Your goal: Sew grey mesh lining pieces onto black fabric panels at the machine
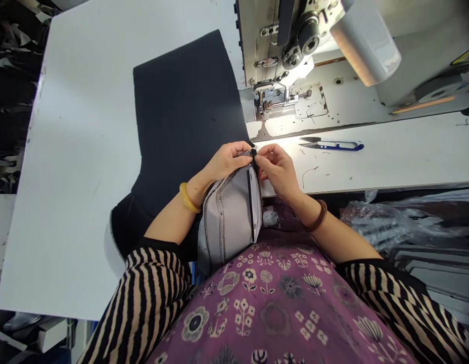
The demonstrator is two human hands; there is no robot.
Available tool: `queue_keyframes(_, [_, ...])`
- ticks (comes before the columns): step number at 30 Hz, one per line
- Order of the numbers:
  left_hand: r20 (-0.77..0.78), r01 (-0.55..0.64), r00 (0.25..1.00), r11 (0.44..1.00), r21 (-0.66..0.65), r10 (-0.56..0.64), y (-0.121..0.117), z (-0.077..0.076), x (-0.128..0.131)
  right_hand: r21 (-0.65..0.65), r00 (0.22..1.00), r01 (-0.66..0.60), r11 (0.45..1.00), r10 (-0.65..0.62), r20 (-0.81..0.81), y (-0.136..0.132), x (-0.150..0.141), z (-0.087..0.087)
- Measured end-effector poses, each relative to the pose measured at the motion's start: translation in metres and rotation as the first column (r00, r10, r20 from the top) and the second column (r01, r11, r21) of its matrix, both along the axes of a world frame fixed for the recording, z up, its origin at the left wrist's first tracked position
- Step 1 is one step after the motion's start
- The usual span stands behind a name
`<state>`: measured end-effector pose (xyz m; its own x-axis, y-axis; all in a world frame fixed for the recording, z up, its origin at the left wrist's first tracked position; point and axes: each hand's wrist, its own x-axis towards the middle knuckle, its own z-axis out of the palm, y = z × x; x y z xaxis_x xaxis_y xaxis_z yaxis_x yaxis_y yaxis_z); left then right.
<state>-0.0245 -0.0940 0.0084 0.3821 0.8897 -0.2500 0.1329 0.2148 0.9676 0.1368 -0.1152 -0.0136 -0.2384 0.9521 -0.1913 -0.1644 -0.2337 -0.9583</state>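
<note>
My left hand pinches the edge of a large sewn fabric piece at the table's front edge. Opposite it, my right hand grips the same edge between thumb and fingers, so the two hands almost touch. The fabric piece has a broad black panel lying flat on the table. Its grey-white underside, with sewn seams and a narrow black strip, hangs over the edge toward my lap. What lies right between the fingertips is small and partly hidden.
A sewing machine stands at upper right, its needle area lit. Blue-handled thread snips lie on the white table right of my hands, among thread scraps. Clear plastic wrapping and stacked panels sit below at right. Dark fabric is piled at far left.
</note>
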Motion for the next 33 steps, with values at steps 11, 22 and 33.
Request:
queue_keyframes(11, [-0.022,-0.002,1.000,1.000,0.007,0.002,-0.001,0.000,0.001,0.392,0.976,-0.049,0.918,-0.040,0.216,0.013,0.015,0.001])
queue_keyframes(22, [0.004,0.033,0.999,0.998,0.051,-0.033,0.002,-0.004,0.000,0.501,0.915,-0.097,0.860,-0.121,0.384,0.011,0.019,0.005])
queue_keyframes(33, [-0.028,0.027,0.999,0.998,0.052,-0.025,0.003,-0.003,0.001,0.327,0.943,-0.083,0.941,-0.032,0.332,0.013,0.017,0.007])
